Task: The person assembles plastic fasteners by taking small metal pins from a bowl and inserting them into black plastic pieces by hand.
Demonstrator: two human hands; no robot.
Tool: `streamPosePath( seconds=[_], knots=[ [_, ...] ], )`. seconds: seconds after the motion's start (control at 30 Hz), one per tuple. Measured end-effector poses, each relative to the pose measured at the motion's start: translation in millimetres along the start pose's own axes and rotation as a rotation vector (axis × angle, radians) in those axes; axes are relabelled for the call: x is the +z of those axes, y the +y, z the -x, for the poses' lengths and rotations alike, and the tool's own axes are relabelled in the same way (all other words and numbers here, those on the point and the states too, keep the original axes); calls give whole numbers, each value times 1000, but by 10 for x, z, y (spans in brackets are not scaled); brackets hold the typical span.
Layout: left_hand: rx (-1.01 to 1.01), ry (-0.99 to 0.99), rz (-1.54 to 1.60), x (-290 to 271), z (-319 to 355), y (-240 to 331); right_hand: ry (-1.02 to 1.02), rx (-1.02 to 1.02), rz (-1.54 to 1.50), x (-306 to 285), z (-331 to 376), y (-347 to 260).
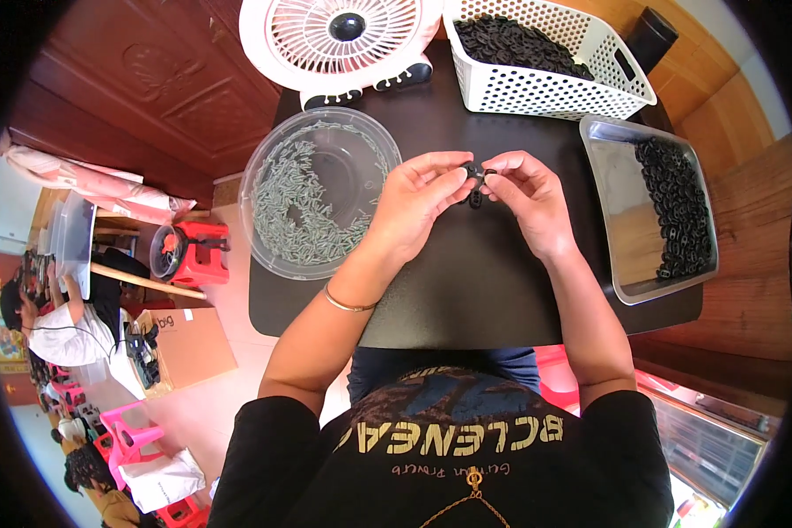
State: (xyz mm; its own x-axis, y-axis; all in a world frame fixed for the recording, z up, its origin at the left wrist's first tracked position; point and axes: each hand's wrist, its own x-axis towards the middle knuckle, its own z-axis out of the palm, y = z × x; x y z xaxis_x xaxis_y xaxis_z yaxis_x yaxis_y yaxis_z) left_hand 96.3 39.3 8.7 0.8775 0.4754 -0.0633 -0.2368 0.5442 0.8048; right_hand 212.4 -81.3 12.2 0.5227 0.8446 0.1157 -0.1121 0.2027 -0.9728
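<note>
L hand (414,198) & R hand (534,201) pinch blk parts (475,200) over tbl (466,295), btwn clr tub (348,172) & tray (629,198)

The bare left hand (414,201) and bare right hand (537,201) face each other, fingertips near together, each pinching with thumb against bent index finger. Behind the curled fingers (524,164), the wrists stand apart. Farther back from the fingers, the bare left forearm (312,341) and bare right forearm (590,312) spread outward toward the elbows.

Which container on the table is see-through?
The round tub holding grey-green pieces, beside the left hand; the basket is opaque white, the tray metal.
</note>
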Motion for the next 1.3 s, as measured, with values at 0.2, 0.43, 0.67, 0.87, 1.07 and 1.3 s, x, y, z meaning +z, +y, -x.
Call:
streamPosePath(
  seconds=[0.2,0.43,0.67,0.87,1.07,1.3],
  knots=[
    [-5,-32,33,-42,19,-64,-2,-18,28,32,13,-28],
    [54,-48,70,-79,12,-70,41,-16,61,40,16,-16],
    [112,-44,-20,-73,21,-64,39,-22,74,50,16,-27],
    [173,-45,-73,-82,9,-87,37,-31,78,59,27,-46],
    [230,-40,-142,-62,17,-86,54,-10,55,68,36,-45],
    [224,-41,-137,-65,27,-85,46,3,75,78,38,-56]
  ],
)
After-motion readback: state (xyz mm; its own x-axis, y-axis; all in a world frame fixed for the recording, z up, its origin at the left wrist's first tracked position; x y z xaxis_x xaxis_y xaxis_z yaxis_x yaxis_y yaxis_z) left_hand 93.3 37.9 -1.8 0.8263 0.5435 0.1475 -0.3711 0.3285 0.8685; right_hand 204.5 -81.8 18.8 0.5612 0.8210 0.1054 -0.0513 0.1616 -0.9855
